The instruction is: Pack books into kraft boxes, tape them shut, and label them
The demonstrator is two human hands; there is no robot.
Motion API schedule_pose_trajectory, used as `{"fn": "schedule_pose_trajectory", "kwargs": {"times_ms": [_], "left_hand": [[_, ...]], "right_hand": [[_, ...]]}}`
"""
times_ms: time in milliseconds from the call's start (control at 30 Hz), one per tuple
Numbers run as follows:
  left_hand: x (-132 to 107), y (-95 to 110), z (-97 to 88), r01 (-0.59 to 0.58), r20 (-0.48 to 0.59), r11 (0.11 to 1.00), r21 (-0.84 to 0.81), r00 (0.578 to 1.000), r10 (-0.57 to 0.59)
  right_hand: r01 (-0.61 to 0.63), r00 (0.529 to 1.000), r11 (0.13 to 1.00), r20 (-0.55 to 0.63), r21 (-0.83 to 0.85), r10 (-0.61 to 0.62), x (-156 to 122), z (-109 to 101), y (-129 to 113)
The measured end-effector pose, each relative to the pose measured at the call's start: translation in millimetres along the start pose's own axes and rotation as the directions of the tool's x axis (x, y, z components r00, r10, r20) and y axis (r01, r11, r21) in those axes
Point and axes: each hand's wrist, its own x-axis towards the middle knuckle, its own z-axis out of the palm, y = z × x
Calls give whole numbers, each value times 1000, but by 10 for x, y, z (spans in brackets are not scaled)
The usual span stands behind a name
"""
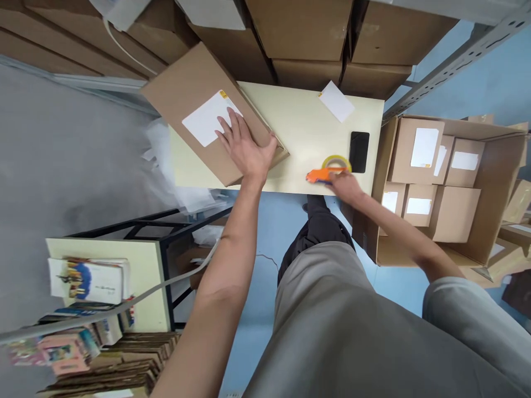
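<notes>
My left hand lies flat with fingers spread on a brown cardboard box. Its fingertips rest on the white label stuck to the box top. The box sits at a slant on the pale table and overhangs its left side. My right hand is closed round an orange tape dispenser with a yellow-edged roll of tape, near the table's front edge. Just beyond that hand lies a black phone. Farther back is a loose white label sheet.
Stacked cartons line the back of the table. At right stands a large open carton holding several labelled boxes. A low side table with books is at lower left, crossed by a grey cable. Metal shelving rises at upper right.
</notes>
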Motion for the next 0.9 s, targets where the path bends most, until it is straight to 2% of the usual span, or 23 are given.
{"fn": "schedule_pose_trajectory", "kwargs": {"times_ms": [67, 133, 267, 400, 500, 633, 733, 900], "left_hand": [[-26, 8, 3, -13, 17, 1000, 5, 1000, 13], [-55, 16, -5, -17, 33, 1000, 17, 999, 16], [-105, 37, -24, -26, 57, 999, 47, 998, 23], [-122, 67, -2, -49, 48, 997, 54, 998, 47], [-132, 98, 10, -57, 45, 997, 44, 997, 55], [-192, 162, -45, -71, 87, 996, 61, 994, 65], [-260, 213, -116, -94, 104, 994, 50, 991, 89], [-309, 256, -195, -114, 58, 993, -2, 992, 114]], "right_hand": [[-63, 994, 997, -93, -43, 59, 73, -163, 297], [-58, 986, 997, -162, -59, 48, 256, -352, 376], [-62, 980, 998, -192, -14, 58, 611, -677, 76], [-80, 983, 997, -163, 19, 82, 711, -884, -312], [-137, 979, 990, -150, 28, 140, 757, -1016, -479], [-241, 959, 970, -142, 35, 244, 805, -1218, -546], [-245, 957, 967, -143, 74, 253, 728, -1325, -537], [-260, 949, 941, -122, 218, 291, 556, -1318, -554]]}}
